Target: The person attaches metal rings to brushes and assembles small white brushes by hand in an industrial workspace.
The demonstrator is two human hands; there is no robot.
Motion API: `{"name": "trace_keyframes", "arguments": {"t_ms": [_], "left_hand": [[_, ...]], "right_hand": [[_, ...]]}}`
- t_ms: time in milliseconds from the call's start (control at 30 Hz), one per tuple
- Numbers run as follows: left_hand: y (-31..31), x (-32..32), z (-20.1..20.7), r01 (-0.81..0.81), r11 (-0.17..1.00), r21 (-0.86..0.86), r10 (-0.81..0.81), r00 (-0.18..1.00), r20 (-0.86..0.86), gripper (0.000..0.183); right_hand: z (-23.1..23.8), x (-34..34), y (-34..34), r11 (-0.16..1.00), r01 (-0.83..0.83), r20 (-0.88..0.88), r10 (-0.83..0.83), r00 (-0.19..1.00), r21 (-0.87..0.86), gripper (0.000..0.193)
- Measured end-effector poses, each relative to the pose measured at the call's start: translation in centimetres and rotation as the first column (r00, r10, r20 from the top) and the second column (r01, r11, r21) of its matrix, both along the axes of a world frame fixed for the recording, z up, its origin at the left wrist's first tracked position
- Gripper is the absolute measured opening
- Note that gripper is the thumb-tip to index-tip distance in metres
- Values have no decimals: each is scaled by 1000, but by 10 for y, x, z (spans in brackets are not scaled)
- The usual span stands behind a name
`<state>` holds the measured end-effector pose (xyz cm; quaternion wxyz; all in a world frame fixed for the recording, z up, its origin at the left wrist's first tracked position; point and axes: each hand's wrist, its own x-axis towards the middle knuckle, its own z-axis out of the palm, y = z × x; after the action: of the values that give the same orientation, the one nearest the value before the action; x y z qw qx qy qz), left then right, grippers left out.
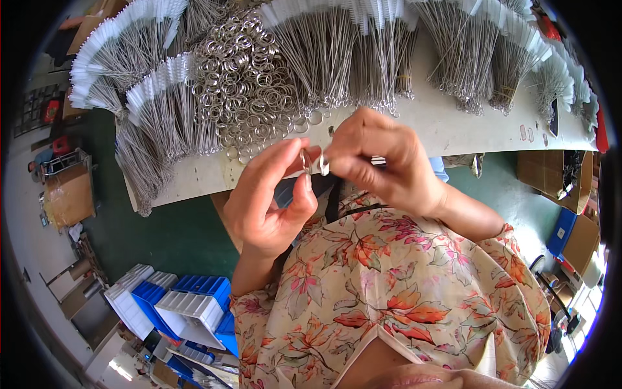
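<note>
Above the near edge of the white table, my two hands are close together. My left hand [269, 198] pinches a metal ring [305, 161] edge-on between thumb and fingertips. Facing it is my right hand [389, 162], fingers curled and pressed together at a small shiny, pale piece [324, 166]; whether this is a second ring or something else I cannot make out. Just beyond lies a heap of loose metal rings [243, 78]. Bundles of thin wire brushes [321, 65] with white bristles and looped wire ends flank the heap.
More brush bundles [466, 61] spread along the right of the table [427, 126]. Blue and white plastic bins [191, 308] stand on the lower left. Cardboard boxes are at right [551, 172] and far left [68, 194], the latter on a cart beside a person [42, 159].
</note>
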<state>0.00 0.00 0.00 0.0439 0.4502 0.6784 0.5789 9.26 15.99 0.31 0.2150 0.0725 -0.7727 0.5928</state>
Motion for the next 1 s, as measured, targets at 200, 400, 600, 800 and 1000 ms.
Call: {"name": "trace_keyframes", "arguments": {"t_ms": [200,400,600,800,1000], "left_hand": [[5,-4,-2,-137,986,93,146,984,-100,32],[2,-6,-2,-101,995,20,101,995,-2,31],[-7,-20,3,43,999,14,-45,993,105,32],[-16,-34,-19,121,989,-80,-74,894,441,32],[-45,-138,-25,-402,852,-335,456,885,99,15]], "right_hand": [[10,-11,-9,879,67,312,96,945,-473,14],[-1,-16,-10,911,65,334,83,939,-406,13],[10,-24,7,955,-129,340,219,915,-268,10],[-25,-29,-8,996,41,148,-53,988,85,7],[-102,-12,-16,674,132,-112,-74,991,726,18]]}}
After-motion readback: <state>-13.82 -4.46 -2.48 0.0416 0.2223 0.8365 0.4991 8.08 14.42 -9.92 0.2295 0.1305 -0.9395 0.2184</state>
